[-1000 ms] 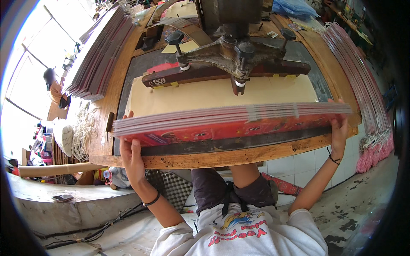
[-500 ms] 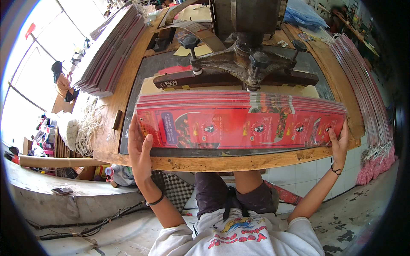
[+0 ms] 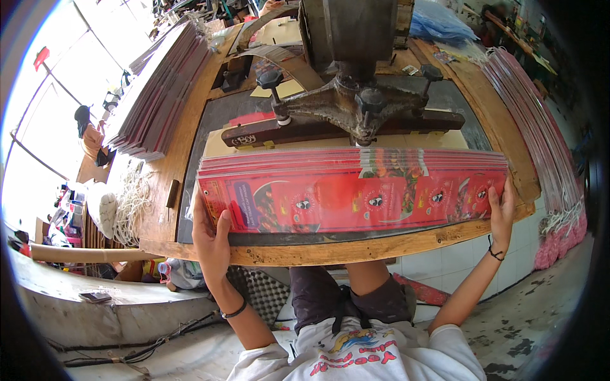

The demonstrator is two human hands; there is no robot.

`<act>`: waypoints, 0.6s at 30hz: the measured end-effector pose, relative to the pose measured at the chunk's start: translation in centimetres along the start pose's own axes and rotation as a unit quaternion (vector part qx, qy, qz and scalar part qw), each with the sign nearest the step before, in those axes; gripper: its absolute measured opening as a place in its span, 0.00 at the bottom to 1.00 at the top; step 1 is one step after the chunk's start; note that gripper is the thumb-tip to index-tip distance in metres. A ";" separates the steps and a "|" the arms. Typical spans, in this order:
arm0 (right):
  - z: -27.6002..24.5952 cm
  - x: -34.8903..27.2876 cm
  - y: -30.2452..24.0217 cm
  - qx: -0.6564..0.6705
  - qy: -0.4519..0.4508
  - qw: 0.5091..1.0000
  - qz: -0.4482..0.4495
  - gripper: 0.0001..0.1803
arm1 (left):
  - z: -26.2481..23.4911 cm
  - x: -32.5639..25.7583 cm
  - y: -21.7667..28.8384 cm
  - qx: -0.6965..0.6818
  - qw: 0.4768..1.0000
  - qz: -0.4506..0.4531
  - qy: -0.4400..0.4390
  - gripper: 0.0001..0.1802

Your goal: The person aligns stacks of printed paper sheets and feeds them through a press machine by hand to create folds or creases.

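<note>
Since the earlier frames I've tipped the stack of red printed sheets (image 3: 352, 190) up from flat, so its printed face now looks at me. It stands on the dark bed of the wooden workbench (image 3: 330, 251), just before the iron press (image 3: 352, 105). My left hand (image 3: 213, 244) clasps its left end, thumb across the front; my right hand (image 3: 501, 213) grips the right end.

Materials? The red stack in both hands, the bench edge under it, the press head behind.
Red printed stack: looks like glossy plastic film, with sheen and clear margins. Bench edge: bare wood, with grain and worn corners. Press head: dark cast metal, probably iron, rough and grimy. Left hand and right hand hold the stack's ends.
</note>
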State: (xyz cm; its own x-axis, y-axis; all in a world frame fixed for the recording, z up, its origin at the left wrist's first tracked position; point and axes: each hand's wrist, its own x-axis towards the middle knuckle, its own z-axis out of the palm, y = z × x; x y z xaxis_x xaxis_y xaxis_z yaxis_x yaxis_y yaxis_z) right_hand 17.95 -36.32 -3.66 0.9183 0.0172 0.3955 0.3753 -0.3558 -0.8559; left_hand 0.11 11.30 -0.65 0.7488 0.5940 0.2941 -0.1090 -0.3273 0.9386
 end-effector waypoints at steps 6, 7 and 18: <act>-0.2 0.1 -0.9 0.006 -0.032 0.999 0.009 0.33 | -0.1 0.1 -0.5 0.018 1.000 0.009 0.020 0.30; -0.2 0.2 -0.9 0.002 -0.034 0.999 0.011 0.34 | -0.2 0.1 -0.6 0.014 0.999 0.015 0.029 0.30; -0.3 0.6 -0.7 -0.020 -0.046 0.998 -0.024 0.37 | -0.4 -0.4 -2.0 0.139 0.982 0.056 0.119 0.27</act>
State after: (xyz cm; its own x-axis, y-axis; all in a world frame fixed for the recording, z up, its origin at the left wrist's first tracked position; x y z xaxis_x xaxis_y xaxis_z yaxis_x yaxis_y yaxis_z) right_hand 18.22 -36.36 -2.66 0.9078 0.1207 0.4017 0.4156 -0.3887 -0.8223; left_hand -0.26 12.05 -2.61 0.5642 0.6875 0.4572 0.0253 -0.5680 0.8227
